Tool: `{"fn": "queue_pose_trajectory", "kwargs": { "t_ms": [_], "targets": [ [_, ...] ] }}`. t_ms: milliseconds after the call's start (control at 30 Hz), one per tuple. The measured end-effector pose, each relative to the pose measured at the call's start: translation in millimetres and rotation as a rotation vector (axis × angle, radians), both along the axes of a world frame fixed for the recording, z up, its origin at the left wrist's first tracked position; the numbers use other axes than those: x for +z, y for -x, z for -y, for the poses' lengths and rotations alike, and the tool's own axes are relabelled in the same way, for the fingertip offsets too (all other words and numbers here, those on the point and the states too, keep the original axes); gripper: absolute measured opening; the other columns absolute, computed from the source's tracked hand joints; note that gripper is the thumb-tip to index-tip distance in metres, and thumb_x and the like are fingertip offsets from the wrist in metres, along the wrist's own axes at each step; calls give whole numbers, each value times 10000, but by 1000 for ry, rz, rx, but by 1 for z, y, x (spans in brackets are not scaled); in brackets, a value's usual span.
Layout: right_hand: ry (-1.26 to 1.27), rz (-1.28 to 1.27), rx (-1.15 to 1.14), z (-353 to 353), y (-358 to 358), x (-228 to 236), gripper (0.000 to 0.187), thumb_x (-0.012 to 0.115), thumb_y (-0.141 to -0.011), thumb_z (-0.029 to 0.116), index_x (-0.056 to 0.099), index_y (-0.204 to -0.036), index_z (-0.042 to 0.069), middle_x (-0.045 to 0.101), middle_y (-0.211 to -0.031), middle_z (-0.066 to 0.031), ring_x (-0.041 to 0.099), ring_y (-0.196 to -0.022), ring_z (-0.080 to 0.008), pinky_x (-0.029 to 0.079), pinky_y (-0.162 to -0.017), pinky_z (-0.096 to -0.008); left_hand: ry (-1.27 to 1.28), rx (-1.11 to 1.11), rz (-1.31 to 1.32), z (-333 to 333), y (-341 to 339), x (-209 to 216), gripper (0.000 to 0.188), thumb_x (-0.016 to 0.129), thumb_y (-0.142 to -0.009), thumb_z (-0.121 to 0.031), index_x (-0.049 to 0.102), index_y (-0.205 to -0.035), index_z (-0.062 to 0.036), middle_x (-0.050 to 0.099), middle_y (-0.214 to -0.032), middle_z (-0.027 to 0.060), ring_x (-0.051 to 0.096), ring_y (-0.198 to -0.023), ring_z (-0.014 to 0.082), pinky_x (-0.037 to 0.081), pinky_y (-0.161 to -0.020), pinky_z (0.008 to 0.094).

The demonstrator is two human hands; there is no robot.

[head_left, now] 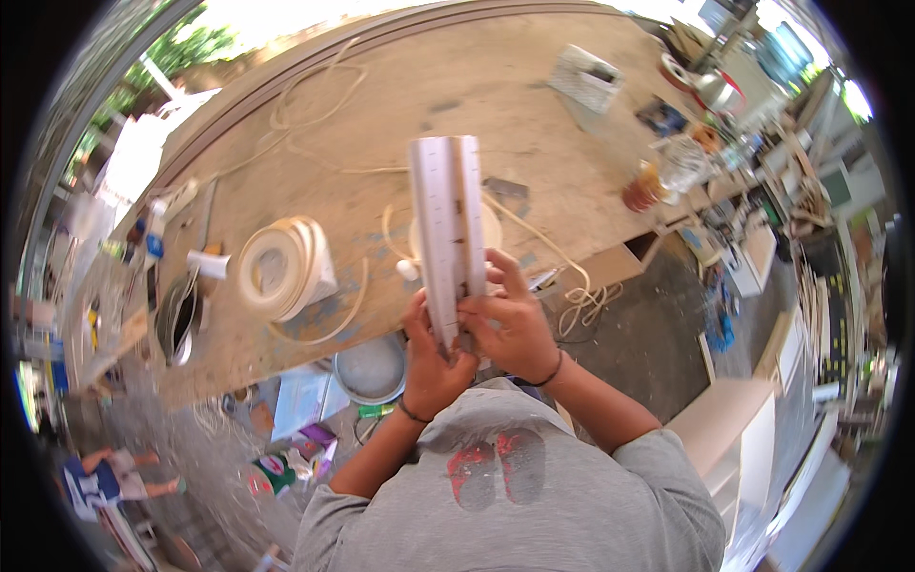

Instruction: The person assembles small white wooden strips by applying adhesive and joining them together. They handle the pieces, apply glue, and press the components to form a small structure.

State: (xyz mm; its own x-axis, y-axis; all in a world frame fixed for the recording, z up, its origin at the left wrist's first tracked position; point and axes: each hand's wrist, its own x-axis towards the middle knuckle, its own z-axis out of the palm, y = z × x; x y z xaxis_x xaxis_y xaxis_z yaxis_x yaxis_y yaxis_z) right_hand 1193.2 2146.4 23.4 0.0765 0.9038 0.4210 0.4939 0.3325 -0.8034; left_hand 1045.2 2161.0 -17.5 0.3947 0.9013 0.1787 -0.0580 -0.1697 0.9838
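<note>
Upright before me, above the workbench, is a long white board piece [436, 219] with small marks on its faces and a brown channel running down its middle. My left hand [436, 372] is closed around its lower end. Fingers of my right hand [512, 319] grip the right edge a little higher, with the thumb near the brown channel. Part of a pale roll [491, 227] shows behind the piece; the rest is hidden. To the left on the bench lies a cream roll of edge banding strip [272, 272], one end curling loose.
The wooden workbench [381, 105] carries a white box-like block [585, 79], a dark flat piece [505, 188] and loose cream strips. A jar of amber stuff [643, 188] stands at its right edge. Below are a round basin [370, 370] and a white-sided cabinet [729, 443]. Someone [110, 477] is at lower left.
</note>
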Motion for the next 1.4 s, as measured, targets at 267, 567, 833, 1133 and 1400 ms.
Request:
{"fn": "queue_pose_trajectory", "kwargs": {
  "t_ms": [267, 567, 833, 1133, 1400],
  "targets": [
    [-20, 9, -187, 21, -7, -13, 128, 696, -752, 19, 701, -878, 36, 434, -1311, -229, 601, -1069, -342, 562, -768, -371, -47, -79, -71, 10, -17, -6, 847, 639, -739, -11, 118, -1407, 0, 343, -1343, 225, 431, -1231, 292, 356, -1037, 403],
    [10, -98, -301, 42, -19, -11, 163, 679, -772, 65, 694, -931, 31, 423, -1363, -224, 543, -1137, -380, 474, -930, -414, 34, -220, 19, 15, -36, 3, 802, 609, -731, 30, 166, -1397, -32, 393, -1333, 187, 464, -1208, 249, 401, -992, 351],
    [26, -44, -262, 61, -26, -11, 168, 706, -737, 73, 729, -900, 41, 350, -1450, -213, 364, -1316, -418, 331, -1081, -448, 114, -301, 28, 15, -36, 1, 781, 497, -699, 85, 168, -1394, -52, 417, -1324, 160, 495, -1162, 210, 430, -940, 305],
    [-21, 27, -141, 62, -37, -4, 165, 716, -719, 58, 691, -880, 88, 192, -1521, -265, 226, -1397, -456, 243, -1119, -489, 104, -286, 17, 27, -36, 9, 745, 498, -728, 73, 181, -1394, -29, 418, -1301, 149, 475, -1172, 203, 412, -970, 307],
    [68, 182, -61, 58, -28, 2, 125, 671, -750, 80, 685, -873, 93, 116, -1528, -306, 191, -1407, -472, 214, -1126, -485, 199, -303, 100, 26, -27, -8, 740, 494, -740, 58, 149, -1392, 6, 417, -1290, 166, 458, -1195, 214, 409, -975, 318]
  ]
}}
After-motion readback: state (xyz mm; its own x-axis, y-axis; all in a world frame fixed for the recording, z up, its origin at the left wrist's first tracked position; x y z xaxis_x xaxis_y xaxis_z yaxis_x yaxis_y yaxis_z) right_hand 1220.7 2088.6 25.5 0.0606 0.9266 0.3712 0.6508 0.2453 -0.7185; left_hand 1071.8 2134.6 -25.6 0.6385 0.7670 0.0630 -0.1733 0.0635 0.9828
